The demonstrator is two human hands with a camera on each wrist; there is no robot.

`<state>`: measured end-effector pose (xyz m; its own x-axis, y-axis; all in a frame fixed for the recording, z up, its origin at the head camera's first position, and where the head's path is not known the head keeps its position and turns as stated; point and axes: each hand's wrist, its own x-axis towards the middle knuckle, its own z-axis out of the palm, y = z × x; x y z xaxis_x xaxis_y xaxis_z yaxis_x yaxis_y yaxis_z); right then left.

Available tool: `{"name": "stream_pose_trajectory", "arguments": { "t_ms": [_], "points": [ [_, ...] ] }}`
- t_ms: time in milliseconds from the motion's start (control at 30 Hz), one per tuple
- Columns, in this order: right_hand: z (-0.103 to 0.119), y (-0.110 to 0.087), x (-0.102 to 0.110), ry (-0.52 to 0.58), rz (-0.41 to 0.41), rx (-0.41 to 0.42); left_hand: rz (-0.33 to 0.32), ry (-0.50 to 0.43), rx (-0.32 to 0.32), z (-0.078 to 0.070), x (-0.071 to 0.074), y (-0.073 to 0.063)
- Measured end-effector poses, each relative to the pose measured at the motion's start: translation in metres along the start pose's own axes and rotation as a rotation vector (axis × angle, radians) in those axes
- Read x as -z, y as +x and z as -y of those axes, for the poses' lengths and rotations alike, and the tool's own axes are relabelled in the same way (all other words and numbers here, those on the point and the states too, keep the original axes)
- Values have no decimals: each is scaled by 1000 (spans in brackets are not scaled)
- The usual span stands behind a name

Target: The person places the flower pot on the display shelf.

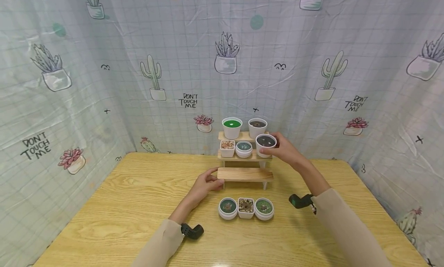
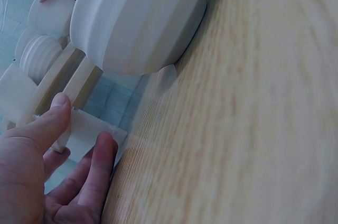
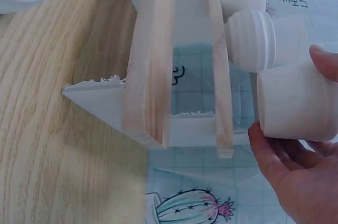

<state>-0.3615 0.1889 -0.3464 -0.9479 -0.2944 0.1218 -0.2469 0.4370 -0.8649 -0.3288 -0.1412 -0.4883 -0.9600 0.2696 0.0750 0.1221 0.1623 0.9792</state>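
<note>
My right hand [image 1: 285, 148] grips a white round pot [image 3: 296, 105] with a dark top at the right end of the middle step of a wooden tiered shelf stand [image 1: 245, 174]. In the head view this pot overlaps the pot behind it. At the lowest step's left end, my left hand [image 1: 205, 185] holds the stand, its thumb [image 2: 57, 109] on the wood and its fingers by the white side support. On the middle step sit a square pebble pot [image 1: 227, 153] and a ribbed teal-topped pot [image 1: 244, 153]. The top step bears a green-topped pot [image 1: 232, 133] and a brown-topped one [image 1: 258, 133].
In front of the stand, a teal-topped round pot [image 1: 227, 214], a square pebble pot [image 1: 246, 214] and a green-topped round pot [image 1: 264, 215] form a row on the wooden table [image 1: 138, 213]. A cactus-print curtain [image 1: 180, 74] hangs behind and at both sides.
</note>
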Motion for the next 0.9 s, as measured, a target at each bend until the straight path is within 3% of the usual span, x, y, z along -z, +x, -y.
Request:
{"name": "stream_pose_trajectory", "arguments": {
  "t_ms": [900],
  "points": [
    [-7,6,-8,31,-12,-16,-3,7,-6,-2,0,-1]
  ]
}}
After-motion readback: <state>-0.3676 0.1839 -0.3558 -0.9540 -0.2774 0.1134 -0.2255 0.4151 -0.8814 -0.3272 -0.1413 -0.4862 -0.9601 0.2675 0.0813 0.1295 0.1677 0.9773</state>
